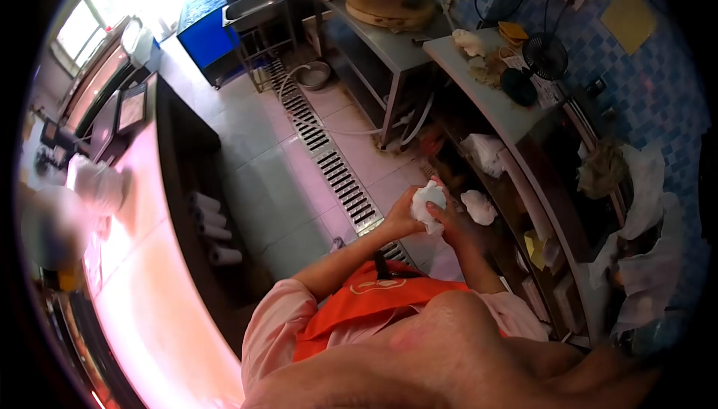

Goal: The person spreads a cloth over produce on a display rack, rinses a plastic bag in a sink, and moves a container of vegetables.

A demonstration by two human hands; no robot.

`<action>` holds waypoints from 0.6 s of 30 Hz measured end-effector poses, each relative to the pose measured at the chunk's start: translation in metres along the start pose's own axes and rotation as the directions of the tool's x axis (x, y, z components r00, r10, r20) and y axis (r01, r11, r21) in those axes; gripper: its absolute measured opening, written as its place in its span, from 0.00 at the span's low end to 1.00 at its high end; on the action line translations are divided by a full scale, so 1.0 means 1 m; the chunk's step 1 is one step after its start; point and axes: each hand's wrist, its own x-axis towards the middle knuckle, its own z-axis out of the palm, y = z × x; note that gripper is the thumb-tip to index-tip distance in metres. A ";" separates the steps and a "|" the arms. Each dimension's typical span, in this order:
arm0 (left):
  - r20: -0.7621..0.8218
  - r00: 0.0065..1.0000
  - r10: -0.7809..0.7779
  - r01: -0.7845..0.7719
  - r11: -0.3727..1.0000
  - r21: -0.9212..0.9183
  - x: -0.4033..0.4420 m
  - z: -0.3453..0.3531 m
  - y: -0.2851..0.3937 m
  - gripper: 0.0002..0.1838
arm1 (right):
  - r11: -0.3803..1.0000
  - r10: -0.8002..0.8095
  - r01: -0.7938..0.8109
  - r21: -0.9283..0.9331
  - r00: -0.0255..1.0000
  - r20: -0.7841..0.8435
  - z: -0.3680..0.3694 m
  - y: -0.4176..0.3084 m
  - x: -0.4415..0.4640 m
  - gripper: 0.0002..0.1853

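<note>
A small crumpled white wad (428, 203) is held out in front of my orange apron (374, 297), above the tiled floor. Whether it is tissue, cloth or thin plastic I cannot tell. My left hand (403, 215) grips it from the left side, fingers closed around its edge. On the right, my right hand (447, 222) is closed on the same wad, its thumb pressed across the front. Close beyond my right hand, a white bundle (479, 208) sits by the shelving.
A long counter (161, 274) runs along my left, with white rolls (217, 232) beneath it. A drain grate (340, 177) crosses the floor. To the right stands a worktable (508, 102) with a small fan (544, 56). Farther off, a round board (393, 7) lies on a metal table.
</note>
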 end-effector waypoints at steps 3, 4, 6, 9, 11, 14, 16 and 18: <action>0.066 0.998 -0.011 0.014 0.999 -0.040 0.064 -0.034 -0.007 0.44 | 0.993 -0.042 0.057 0.105 0.989 -0.140 -0.012 0.011 0.050 0.37; 0.044 0.999 -0.013 0.015 0.999 -0.042 0.081 -0.045 -0.009 0.43 | 0.989 -0.052 0.077 0.123 0.979 -0.195 -0.016 0.017 0.064 0.37; -0.002 1.000 -0.009 0.009 0.999 -0.046 0.118 -0.072 0.000 0.43 | 0.981 -0.076 0.126 0.147 0.950 -0.302 -0.023 0.022 0.095 0.38; -0.076 0.994 0.075 -0.065 0.991 0.119 0.173 -0.119 -0.005 0.43 | 0.960 -0.036 0.127 0.250 0.940 -0.340 -0.014 0.010 0.154 0.39; -0.084 0.988 0.130 -0.106 0.963 0.249 0.205 -0.145 -0.008 0.43 | 0.945 0.003 0.107 0.309 0.942 -0.335 -0.013 0.018 0.203 0.40; -0.043 0.991 0.130 -0.106 0.927 0.360 0.230 -0.194 -0.008 0.44 | 0.905 -0.180 0.230 0.358 0.969 -0.169 0.018 0.003 0.300 0.43; -0.074 0.989 0.130 -0.088 0.905 0.417 0.253 -0.229 0.011 0.44 | 0.937 -0.260 0.279 0.211 0.959 -0.116 0.044 -0.008 0.360 0.41; -0.124 0.987 0.104 -0.044 0.909 0.414 0.274 -0.277 0.010 0.48 | 0.952 -0.137 0.135 0.275 0.990 -0.010 0.070 -0.023 0.410 0.38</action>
